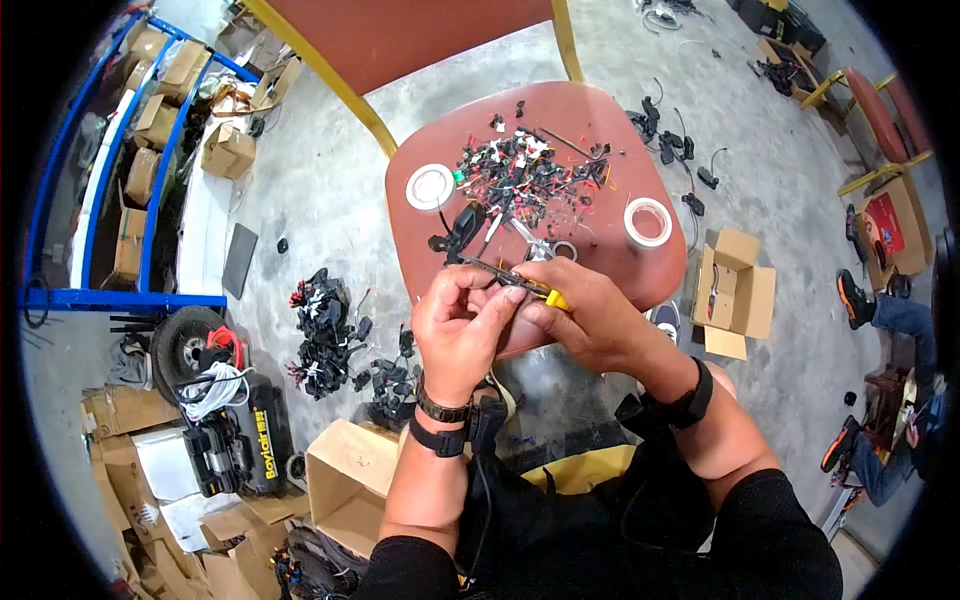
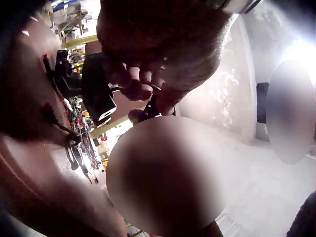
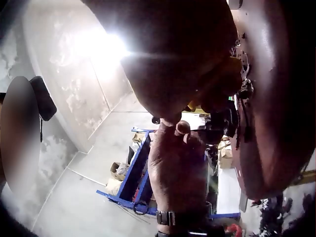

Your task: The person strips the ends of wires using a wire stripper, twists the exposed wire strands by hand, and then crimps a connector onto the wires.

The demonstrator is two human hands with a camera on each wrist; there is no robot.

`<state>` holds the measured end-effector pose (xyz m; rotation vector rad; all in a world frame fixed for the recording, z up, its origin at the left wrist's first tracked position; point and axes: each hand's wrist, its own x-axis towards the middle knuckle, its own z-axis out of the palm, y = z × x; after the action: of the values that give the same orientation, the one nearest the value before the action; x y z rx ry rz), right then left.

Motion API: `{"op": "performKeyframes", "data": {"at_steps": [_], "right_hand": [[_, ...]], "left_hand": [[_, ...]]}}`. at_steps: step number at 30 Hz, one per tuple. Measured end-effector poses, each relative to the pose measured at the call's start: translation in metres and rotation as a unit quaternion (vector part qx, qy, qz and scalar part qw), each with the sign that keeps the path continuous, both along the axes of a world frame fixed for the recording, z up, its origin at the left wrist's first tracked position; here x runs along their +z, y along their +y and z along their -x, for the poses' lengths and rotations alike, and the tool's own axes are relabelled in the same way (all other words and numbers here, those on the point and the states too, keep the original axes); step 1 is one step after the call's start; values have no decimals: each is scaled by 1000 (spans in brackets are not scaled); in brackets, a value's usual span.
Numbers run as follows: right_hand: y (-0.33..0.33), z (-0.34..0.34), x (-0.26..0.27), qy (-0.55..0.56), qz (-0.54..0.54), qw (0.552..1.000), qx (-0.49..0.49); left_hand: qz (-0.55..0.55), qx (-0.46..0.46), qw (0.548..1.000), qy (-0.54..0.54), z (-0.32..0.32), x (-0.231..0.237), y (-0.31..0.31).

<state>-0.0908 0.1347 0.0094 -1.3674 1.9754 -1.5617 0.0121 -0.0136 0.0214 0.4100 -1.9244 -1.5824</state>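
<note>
Dark slim piece (image 1: 505,278) sits over the near part of the chair seat (image 1: 415,240), pinched in our left grip (image 1: 460,325); our right grip (image 1: 598,315) clamps a yellow part (image 1: 556,300) beside it. Beyond, we see scissors (image 1: 530,238), then two tape rolls (image 1: 648,238) flanking a heap (image 1: 525,172) of black, red and white scraps.

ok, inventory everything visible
chairs: several, red-brown, ahead, right
dark piece: 1, black, above chair
yellow item: 1, yellow, above chair
tape rolls: 2, white, on chair
scissors: 1, silver, on chair
scraps: pile, mixed, on chair
shelf: 1, blue, left
wheel: 1, black, left
compressor: 1, black, left
connectors: many, black, floor
boxes: many, brown, floor, shelf
others' legs: several, blue, right
left hand: 1, bare, pinching dark piece
right hand: 1, bare, gripping yellow item
</note>
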Motion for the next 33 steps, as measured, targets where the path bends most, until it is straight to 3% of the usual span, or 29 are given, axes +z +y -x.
{"op": "performKeyframes", "data": {"at_steps": [8,12,33], "right_hand": [[0,-4,6,-101,25,995,-6],[1,-4,9,-97,19,995,-14],[-10,-11,4,-85,24,993,-75]], "left_hand": [[18,2,1000,20,5,1,-1],[-25,-4,999,28,6,1,1],[37,53,997,31,9,2,-1]]}}
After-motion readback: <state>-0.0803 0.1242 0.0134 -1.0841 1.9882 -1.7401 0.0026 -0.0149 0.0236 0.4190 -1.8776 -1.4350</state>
